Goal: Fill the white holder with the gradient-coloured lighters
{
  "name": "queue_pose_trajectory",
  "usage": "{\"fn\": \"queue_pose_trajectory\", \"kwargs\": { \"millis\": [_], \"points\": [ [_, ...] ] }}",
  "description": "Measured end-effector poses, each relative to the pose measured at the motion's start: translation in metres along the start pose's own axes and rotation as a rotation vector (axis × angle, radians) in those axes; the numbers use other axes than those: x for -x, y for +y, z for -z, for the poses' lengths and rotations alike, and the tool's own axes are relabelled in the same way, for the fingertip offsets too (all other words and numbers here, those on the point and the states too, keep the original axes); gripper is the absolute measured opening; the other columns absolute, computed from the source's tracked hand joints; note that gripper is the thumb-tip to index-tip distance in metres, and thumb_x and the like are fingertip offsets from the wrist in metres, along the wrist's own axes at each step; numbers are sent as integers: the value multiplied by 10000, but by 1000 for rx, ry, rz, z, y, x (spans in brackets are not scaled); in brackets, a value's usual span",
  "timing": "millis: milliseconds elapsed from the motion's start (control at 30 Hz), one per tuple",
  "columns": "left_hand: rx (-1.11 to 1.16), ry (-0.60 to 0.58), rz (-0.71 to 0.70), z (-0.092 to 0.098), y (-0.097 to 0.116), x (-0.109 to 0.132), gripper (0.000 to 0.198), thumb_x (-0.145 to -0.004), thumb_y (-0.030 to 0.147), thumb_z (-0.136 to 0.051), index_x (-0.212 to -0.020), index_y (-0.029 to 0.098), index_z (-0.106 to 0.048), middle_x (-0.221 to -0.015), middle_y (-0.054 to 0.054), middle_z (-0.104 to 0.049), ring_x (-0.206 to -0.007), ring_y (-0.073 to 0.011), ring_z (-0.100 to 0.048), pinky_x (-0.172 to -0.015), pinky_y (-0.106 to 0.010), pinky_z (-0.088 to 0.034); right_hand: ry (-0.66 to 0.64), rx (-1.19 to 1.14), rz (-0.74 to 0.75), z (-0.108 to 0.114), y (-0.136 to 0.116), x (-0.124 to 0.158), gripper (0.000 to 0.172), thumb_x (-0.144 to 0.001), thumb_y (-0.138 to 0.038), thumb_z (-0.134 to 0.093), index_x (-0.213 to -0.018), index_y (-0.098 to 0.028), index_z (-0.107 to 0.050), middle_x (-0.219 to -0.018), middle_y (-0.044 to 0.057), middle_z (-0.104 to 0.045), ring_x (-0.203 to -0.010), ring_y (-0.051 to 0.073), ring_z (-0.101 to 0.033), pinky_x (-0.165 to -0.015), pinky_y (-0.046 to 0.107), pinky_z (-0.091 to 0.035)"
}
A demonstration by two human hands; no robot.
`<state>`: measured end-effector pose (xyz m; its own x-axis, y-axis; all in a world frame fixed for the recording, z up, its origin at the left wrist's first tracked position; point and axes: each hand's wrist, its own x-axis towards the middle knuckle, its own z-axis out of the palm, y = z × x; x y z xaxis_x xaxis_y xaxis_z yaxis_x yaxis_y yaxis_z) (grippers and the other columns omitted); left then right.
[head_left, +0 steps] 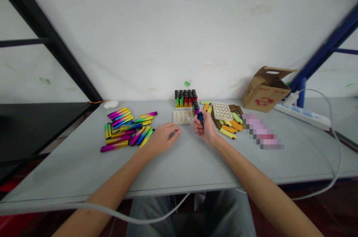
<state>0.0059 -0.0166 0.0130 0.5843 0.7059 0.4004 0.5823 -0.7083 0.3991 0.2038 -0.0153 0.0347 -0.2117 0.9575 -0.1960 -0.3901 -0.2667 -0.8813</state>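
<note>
My right hand [205, 127] is wrapped round a dark blue lighter [200, 117], held upright with its top showing above the fingers. My left hand [165, 138] rests low over the table, palm down, thumb a little apart from the fingers, with nothing visible in it. Just left of it lies a loose heap of shiny rainbow-coloured lighters [120, 138]. Ahead of both hands is a white tray with rows of holes [183, 117]. Behind that tray, several black-topped lighters [186, 99] stand upright in rows, with purple ones [195, 108] at their right.
A second holed tray [222, 111] lies on a pile of yellow, orange and brown pieces [231, 128]. Farther right are an open cardboard box [263, 93], a power strip [304, 114] and a blurred pink item [261, 130]. A white cable [339, 147] hangs over the table's edge.
</note>
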Motion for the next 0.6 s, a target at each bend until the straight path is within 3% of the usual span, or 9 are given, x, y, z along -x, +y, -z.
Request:
{"fn": "queue_pose_trajectory", "kwargs": {
  "millis": [267,600],
  "points": [
    [-9,-26,-14,-2,-1,0,268,-969,321,-422,-924,173,-642,-937,-65,-678,-917,-190,-621,-869,-325,-468,-31,30,-11,-2,1,1,415,-895,-467,-256,-565,-220,-297,-440,-90,-177,-365,66,-84,-367,200,-61],
    [-21,-26,-1,-1,-2,0,271,-969,327,-420,-941,180,-645,-955,-62,-679,-932,-191,-622,-884,-328,-466,-54,49,0,0,3,-1,408,-883,-496,-281,-580,-222,-294,-445,-94,-183,-367,65,-94,-365,196,-73]
  ]
}}
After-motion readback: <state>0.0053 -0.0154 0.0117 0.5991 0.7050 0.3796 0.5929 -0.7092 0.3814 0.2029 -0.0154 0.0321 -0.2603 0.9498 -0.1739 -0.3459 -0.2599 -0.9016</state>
